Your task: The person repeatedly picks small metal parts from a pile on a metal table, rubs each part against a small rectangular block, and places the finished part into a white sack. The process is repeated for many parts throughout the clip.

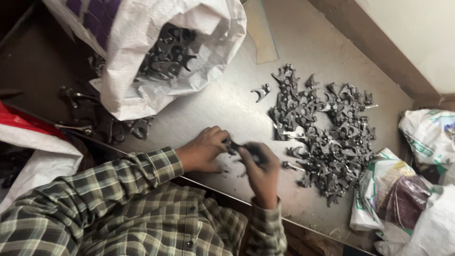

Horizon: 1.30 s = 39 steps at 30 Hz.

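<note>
1. Pinching a small dark forked metal casting [235, 147] between both hands, just left of the heap of grey forked metal castings [327, 132] on the steel worktable [222, 99].
2. Closing the left hand [204, 150] on one end of the piece, fingers curled narrow.
3. Wrapping the right hand [260, 163] round the other end; blurred, so exact finger hold not clear.
4. Probably best keeping the piece low over the table, close beside the heap, gripping firmly to avoid slipping.
5. Lying well left of the heap: a white woven sack [156, 52] holding more dark castings.
6. Sitting just right of the heap: crumpled printed plastic bags [403, 189].
</note>
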Each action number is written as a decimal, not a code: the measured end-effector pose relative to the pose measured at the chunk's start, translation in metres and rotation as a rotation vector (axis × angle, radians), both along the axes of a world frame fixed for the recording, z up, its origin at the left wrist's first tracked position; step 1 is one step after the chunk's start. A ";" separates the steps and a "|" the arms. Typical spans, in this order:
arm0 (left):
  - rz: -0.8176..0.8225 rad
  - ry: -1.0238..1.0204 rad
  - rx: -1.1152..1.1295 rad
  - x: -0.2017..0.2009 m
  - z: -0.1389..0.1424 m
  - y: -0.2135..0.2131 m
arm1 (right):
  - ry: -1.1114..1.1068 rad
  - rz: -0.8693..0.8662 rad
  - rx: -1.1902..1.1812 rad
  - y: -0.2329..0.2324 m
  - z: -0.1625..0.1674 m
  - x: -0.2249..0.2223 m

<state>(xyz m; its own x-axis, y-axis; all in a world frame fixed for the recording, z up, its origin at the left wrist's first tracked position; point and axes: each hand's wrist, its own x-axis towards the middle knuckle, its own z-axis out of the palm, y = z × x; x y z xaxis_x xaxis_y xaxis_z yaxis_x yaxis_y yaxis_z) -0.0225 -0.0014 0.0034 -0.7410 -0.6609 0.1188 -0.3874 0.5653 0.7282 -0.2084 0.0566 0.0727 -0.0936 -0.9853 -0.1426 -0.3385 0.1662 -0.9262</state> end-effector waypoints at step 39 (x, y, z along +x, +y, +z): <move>-0.016 -0.018 -0.008 0.000 -0.014 0.001 | 0.501 0.008 -0.193 0.053 -0.048 -0.050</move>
<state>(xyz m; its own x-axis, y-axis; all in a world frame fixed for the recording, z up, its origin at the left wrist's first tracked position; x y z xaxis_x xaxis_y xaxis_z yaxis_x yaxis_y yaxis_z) -0.0225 -0.0007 -0.0107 -0.7537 -0.6478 0.1108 -0.3910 0.5776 0.7166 -0.2580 0.1097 0.0248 -0.0959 -0.9902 0.1014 -0.7476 0.0044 -0.6641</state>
